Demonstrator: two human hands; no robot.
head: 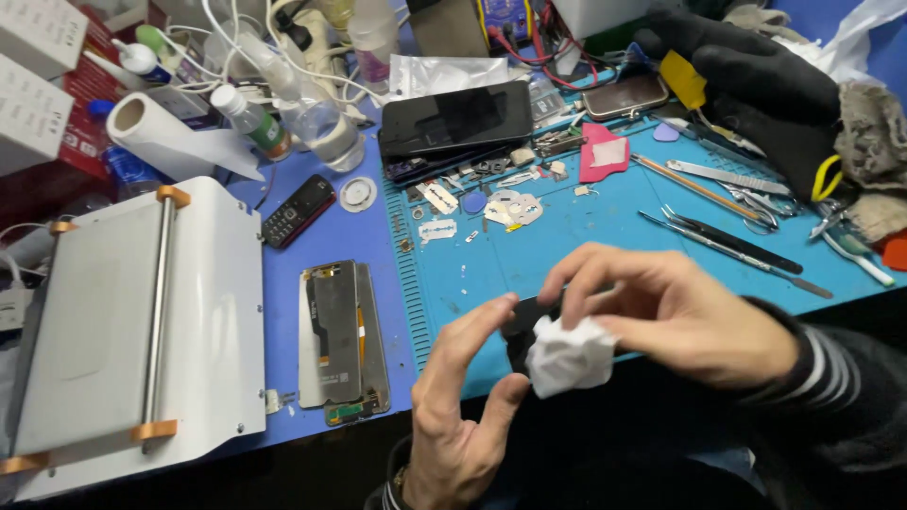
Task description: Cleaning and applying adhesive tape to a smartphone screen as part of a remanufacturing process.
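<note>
**Hands work a small dark part with a crumpled tissue**

Over the near edge of the blue repair mat [567, 255], the right hand [680, 316] pinches a crumpled white tissue [570, 357] against a small black part [525, 326], which the left hand [463, 397] grips between thumb and fingers. Far left, clear plastic bottles [321, 118] hold liquid; white boxes [33, 66] are stacked at the corner; a silvery pouch [444, 74] lies behind a dark phone [458, 118].

A: State the camera position.
B: One head-worn camera, angled steeply down and forward over the blue work mat [586, 236].
A: Proximity?
B: Close. The left hand [463, 406] and right hand [675, 312] fill the lower centre; the bench's far clutter reaches the top edge.
</note>
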